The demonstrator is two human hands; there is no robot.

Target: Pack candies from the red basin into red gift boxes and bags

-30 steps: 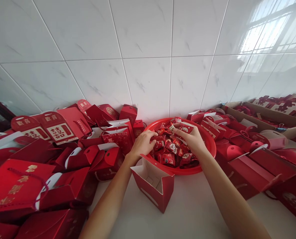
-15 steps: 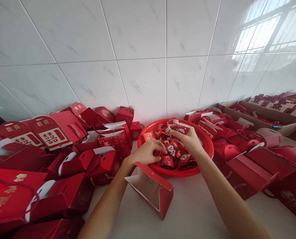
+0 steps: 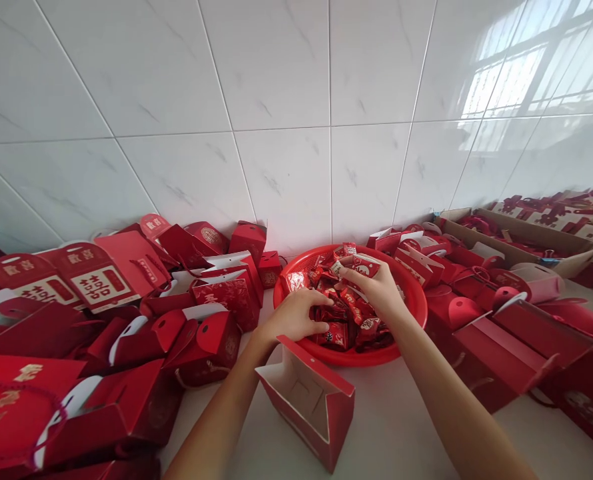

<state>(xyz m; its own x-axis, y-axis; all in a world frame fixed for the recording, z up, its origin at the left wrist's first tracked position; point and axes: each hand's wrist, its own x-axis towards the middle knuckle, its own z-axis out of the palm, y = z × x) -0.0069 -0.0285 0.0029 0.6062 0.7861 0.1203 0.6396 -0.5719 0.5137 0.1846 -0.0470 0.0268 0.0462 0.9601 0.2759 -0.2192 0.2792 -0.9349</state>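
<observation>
A red plastic basket (image 3: 416, 293) holds a heap of red-wrapped candies (image 3: 352, 303). Over its left side is my left hand (image 3: 294, 317), thumb and fingers apart, fingertips among the candies. My right hand (image 3: 380, 288) is closed at the back of the heap, thumb pressed toward the fingers on red-and-white wrapped candy (image 3: 337, 268); its fingers are partly hidden. Between my forearms stands an open red gift box (image 3: 309, 407), its pale inside facing me and no candy visible in it.
Red gift boxes (image 3: 121, 400) crowd the left of the white table, many with lids up. More red boxes (image 3: 501, 347) stand on the right. Behind those is a cardboard carton (image 3: 571, 263) with red items. A tiled wall (image 3: 281, 180) rises behind the basket.
My left hand's thumb and fingers have spread wider, and candies beneath it have shifted. My right hand has barely moved. The whole view has tilted slightly.
</observation>
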